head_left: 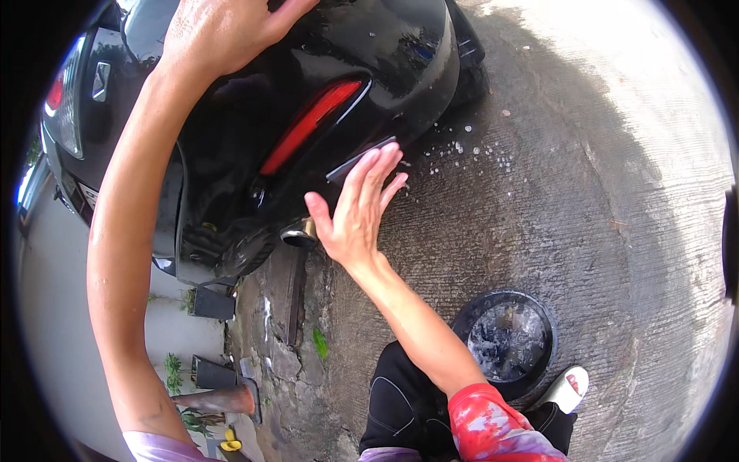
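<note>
A wet, glossy black car rear bumper [231, 146] fills the upper left, with a long red reflector strip [308, 123] set in it and an exhaust tip [296, 233] below. My left hand [223, 31] lies flat on the upper part of the bumper, fingers spread, holding nothing. My right hand [358, 204] is held open with fingers together, its fingertips at the bumper's lower corner trim [358, 158] just right of the reflector. Nothing is in either hand.
A black bucket [539, 304] of soapy water stands on the wet grooved concrete [585, 192] by my knee. My white sandal [566, 389] is beside it. Foam specks [462, 146] lie near the bumper corner. A cracked concrete edge with weeds [289, 346] runs under the car.
</note>
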Available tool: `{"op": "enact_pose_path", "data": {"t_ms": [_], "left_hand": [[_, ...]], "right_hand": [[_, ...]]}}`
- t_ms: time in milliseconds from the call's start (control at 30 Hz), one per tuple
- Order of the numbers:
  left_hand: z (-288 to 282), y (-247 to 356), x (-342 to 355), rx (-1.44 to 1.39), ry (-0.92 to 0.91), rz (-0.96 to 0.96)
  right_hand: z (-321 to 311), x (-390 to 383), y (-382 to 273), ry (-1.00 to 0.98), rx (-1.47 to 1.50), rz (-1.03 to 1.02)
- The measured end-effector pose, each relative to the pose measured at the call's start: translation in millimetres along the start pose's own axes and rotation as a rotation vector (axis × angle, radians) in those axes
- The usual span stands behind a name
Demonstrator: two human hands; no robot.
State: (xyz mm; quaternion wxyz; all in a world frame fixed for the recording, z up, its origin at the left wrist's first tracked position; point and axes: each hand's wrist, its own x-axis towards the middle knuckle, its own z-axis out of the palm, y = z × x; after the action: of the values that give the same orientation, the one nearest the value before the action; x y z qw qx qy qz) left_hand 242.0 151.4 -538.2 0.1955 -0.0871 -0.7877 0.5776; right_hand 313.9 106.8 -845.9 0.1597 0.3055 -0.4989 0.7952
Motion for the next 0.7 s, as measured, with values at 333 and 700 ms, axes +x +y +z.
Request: {"op": "enact_pose_path", "data": {"t_ms": [333, 700], "left_hand": [[12.5, 0.9, -2.5, 0.008, 0.112, -0.007], [15.8, -2.2, -1.0, -0.050, 0.150, 0.031]], "right_hand": [[-43.6, 71.6, 12.6, -0.013, -0.015, 0.159], [-32.5, 82.7, -8.2, 0.071, -0.102, 0.080]]}}
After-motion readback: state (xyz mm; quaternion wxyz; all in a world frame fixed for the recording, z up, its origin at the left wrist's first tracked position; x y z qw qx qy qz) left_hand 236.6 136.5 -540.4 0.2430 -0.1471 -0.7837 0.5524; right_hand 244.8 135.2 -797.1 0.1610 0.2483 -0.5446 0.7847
